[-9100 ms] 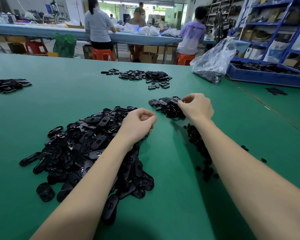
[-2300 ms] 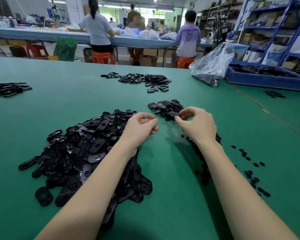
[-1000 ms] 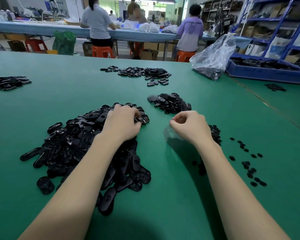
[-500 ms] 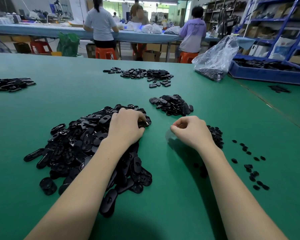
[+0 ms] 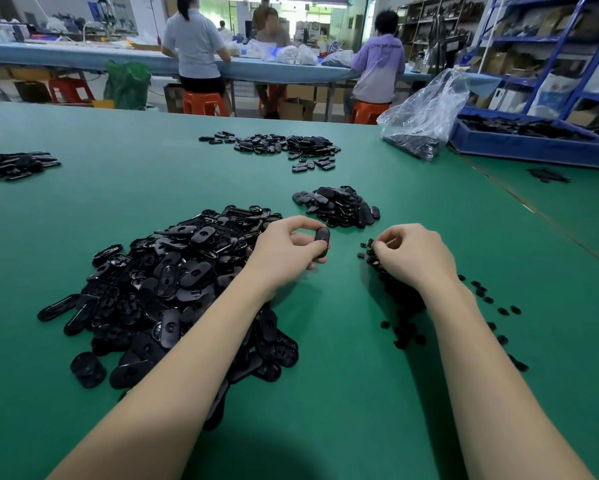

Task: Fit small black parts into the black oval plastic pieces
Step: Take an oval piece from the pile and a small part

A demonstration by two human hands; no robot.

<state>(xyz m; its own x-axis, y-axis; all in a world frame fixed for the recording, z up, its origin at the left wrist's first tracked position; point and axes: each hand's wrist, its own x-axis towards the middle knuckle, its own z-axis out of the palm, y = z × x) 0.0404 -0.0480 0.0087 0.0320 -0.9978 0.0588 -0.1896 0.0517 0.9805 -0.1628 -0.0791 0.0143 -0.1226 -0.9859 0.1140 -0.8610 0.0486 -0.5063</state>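
While held on end, long axis near vertical, black oval plastic piece (image 5: 322,242) pinched in left hand (image 5: 287,251) beside big pile, right hand (image 5: 416,255) fingers curled onto small black parts (image 5: 393,289), grasp unclear.

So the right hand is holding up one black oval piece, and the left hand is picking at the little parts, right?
Not quite, the hands are swapped. In the head view the left hand holds up the black oval piece, and the right hand picks at the little parts.
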